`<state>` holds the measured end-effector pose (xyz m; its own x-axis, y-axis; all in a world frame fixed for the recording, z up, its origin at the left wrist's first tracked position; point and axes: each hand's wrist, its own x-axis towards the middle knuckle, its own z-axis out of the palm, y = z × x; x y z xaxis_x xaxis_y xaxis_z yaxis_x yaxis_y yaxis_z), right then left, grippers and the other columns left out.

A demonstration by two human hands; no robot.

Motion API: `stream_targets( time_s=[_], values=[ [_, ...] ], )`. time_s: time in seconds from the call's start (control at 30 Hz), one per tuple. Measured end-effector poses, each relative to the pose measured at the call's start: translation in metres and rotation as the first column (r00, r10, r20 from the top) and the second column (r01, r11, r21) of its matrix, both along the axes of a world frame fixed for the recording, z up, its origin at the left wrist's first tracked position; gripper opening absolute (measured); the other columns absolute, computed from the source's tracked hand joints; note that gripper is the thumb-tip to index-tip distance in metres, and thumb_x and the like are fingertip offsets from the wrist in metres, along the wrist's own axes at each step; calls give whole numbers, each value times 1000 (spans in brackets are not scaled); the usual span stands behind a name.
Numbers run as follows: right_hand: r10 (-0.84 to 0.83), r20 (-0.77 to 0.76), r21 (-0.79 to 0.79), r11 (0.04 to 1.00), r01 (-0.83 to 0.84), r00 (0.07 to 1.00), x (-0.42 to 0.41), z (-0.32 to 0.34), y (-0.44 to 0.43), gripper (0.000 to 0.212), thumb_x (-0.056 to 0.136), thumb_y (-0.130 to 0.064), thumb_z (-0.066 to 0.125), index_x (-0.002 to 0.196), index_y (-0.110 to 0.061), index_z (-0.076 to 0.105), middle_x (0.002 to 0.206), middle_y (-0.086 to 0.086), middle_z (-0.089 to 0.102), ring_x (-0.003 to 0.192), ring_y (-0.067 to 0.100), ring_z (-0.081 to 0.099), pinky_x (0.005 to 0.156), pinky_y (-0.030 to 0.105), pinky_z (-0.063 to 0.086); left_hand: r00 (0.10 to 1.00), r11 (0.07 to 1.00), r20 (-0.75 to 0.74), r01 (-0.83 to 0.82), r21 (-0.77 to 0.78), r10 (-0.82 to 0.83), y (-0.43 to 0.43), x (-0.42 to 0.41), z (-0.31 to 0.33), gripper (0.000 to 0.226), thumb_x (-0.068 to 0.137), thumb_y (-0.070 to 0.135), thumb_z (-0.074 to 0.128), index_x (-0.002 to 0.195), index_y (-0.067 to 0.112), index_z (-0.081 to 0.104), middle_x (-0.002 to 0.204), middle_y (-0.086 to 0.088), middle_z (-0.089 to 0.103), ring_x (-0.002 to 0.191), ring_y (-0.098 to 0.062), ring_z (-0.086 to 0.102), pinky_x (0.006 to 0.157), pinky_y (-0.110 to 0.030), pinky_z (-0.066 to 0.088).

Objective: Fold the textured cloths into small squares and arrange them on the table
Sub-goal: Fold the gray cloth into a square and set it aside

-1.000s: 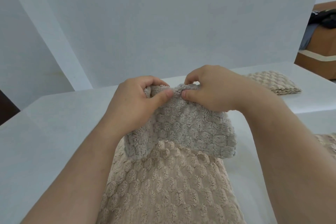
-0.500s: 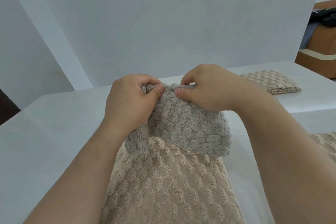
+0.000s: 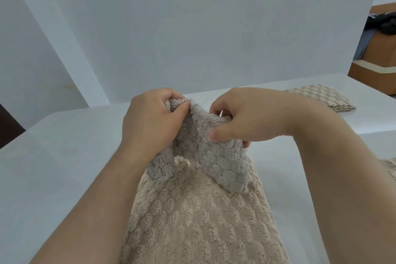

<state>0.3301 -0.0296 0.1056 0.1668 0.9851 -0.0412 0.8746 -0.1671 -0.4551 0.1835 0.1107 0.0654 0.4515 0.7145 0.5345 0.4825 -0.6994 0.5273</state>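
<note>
Forearms reach in from the near edge, one on each side of a beige cloth (image 3: 192,221) that lies spread on the white counter (image 3: 64,156). Its far end runs under the grey cloth (image 3: 205,156), which is lifted and bunched just above it. I cannot tell whether the grey hem touches the beige pile.

Both hands are clamped on the grey cloth's top edge, close together but not touching. The left hand (image 3: 150,122) pinches the left corner between thumb and curled fingers, and a tuft bulges out above the thumb. The right hand (image 3: 246,118) sits a little lower. Its thumb presses flat on the front of the cloth, its fingers curl behind, and one fingertip shows past the cloth's right edge.

Right of the grey cloth, at the frame's edge, is a beige sliver (image 3: 392,169); whether it is a separate cloth cannot be told. Beyond the grey cloth and to its right, well apart, a folded cloth (image 3: 319,97), also beige, rests on the counter with its layered edges showing.

That makes two hands, one grey cloth and two beige ones for certain. Farthest right of the grey cloth stands a wooden cabinet (image 3: 381,53) with dark clothing on it.
</note>
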Motion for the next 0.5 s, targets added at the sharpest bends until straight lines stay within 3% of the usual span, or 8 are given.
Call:
stream_targets(
  time_s=[0.07,0.2,0.33,0.5],
  values=[
    [44,-27,33,999,-43,999,-1,1,-1,12,89,-39,68,91,-27,67,84,-8,73,61,10,74,76,42,60,999,999,18,-34,7,34,-1,1,0,16,83,51,73,85,36,69,81,20,68,82,-5,64,74,-36,57],
    [120,-108,128,986,-106,987,-2,0,1,5,87,-35,73,88,-32,70,79,-8,72,61,6,68,66,31,57,999,999,28,-41,1,41,-5,1,1,30,77,58,75,81,32,62,79,17,66,77,-4,61,68,-34,54],
    [176,-124,162,975,-155,977,-4,-4,7,8,85,-31,74,93,-33,71,90,-6,73,78,11,69,76,41,59,999,997,52,12,-72,-8,-9,1,4,27,72,51,78,80,31,62,75,15,65,66,-5,58,62,-32,52],
    [191,-159,154,974,-167,969,-1,-6,8,11,85,-26,75,92,-34,72,88,-9,74,74,9,69,63,24,55,1000,992,17,18,-123,-16,-18,-1,9,47,54,57,64,80,25,40,66,12,45,55,-14,34,52,-30,31]
  ],
)
